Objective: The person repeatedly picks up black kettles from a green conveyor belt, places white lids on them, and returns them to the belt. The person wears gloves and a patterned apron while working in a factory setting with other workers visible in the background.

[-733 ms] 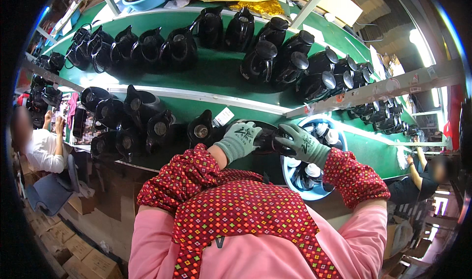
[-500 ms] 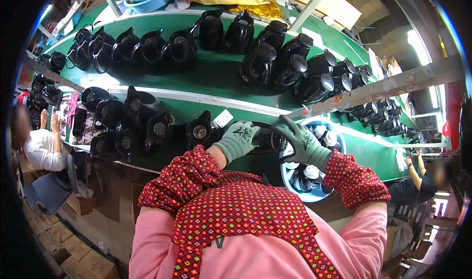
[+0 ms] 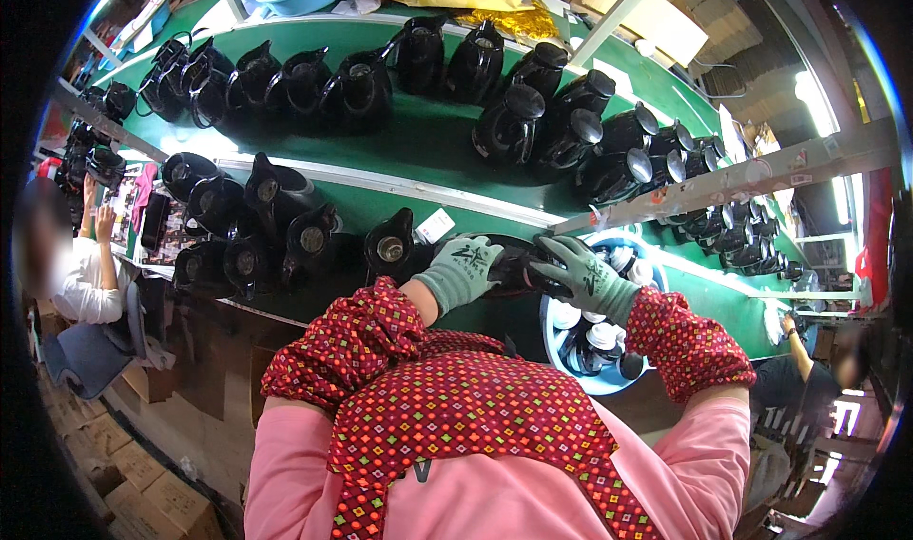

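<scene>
Between my gloved hands a glossy black jug lies tilted on its side at the near edge of the bench. My left hand, in a grey-green glove, wraps round its body. The fingers of my right hand, gloved alike, curl round the jug's right end and cover part of it. Whether that end carries a separate part is hidden. Under my right wrist stands a blue basin of white-topped black stoppers. Beside my left hand stands an open black jug with a white tag near it.
More black jugs crowd the bench to the left. Rows of lidded and open jugs stand on the green belt beyond a metal rail. A slanted beam crosses at right. People sit at far left and far right.
My right hand's fingers, spread wider before, have closed in round the jug's end. My left hand keeps its grip. The view has shifted slightly.
</scene>
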`<state>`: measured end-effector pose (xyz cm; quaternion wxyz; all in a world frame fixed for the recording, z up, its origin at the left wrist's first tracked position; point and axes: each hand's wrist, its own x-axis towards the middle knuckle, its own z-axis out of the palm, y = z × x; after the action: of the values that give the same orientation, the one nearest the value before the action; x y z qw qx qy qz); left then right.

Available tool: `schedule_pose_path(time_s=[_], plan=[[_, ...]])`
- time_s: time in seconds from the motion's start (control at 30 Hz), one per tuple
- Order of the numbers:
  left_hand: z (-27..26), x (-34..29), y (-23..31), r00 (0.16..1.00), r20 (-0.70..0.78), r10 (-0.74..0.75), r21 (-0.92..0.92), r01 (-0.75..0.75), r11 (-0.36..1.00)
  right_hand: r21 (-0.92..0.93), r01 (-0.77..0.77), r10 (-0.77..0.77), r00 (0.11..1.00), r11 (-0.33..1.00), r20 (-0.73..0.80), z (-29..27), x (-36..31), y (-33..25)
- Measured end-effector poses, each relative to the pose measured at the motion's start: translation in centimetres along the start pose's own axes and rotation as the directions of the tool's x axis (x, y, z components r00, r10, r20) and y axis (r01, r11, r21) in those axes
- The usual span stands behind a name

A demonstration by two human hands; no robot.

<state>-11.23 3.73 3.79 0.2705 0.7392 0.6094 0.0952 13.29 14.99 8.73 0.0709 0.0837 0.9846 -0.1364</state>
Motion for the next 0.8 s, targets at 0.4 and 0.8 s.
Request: schedule_pose_path(time_s=[0.4,0.8], plan=[[0.3,0.2,-0.3,0.997,-0.028,-0.070,-0.058,0.068,0.996,0.267,-0.424,0.430,0.902,0.866,0.036,-2.7,1.1,-2.5],[0.5,-1.0,-0.2,0.999,-0.011,-0.033,0.034,0.033,0.999,0.019,0.085,-0.087,0.992,0.996,0.090,-0.6,1.7,1.2]])
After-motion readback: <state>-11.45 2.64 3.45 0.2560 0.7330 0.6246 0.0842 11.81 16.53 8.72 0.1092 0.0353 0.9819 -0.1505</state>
